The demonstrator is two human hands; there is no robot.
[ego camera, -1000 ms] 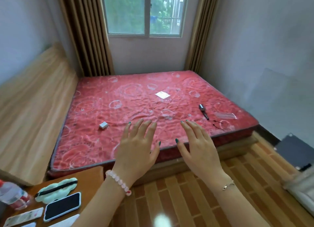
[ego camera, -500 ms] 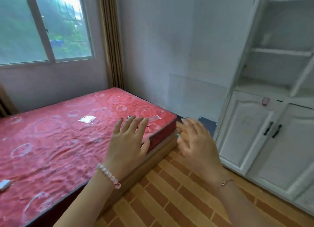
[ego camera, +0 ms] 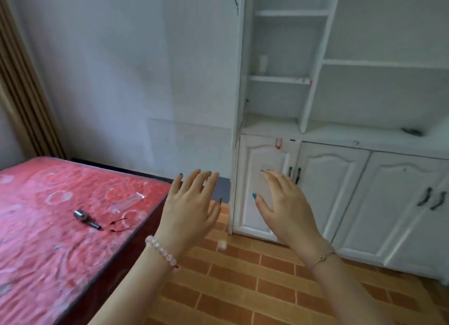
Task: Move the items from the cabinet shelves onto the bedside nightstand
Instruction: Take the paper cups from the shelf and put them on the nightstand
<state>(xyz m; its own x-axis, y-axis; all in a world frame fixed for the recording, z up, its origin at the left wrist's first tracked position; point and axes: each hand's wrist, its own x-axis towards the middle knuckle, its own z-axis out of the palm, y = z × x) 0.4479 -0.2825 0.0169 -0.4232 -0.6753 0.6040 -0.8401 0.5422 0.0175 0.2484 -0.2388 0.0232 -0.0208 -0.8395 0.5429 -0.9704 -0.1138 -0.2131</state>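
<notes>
Hovering mid-frame, the left hand (ego camera: 189, 210) and right hand (ego camera: 284, 210) are both spread wide and empty, and the pale little bottle (ego camera: 262, 63) on a cabinet shelf (ego camera: 279, 79) in the upper middle of the frame looks tippy, so a rushed grab could knock it over.

A red mattress (ego camera: 36, 239) carries a metal tool (ego camera: 86, 219), a clear wrapper (ego camera: 126, 202) and a black cord (ego camera: 120, 225); a curtain (ego camera: 26, 93) hangs behind.
</notes>
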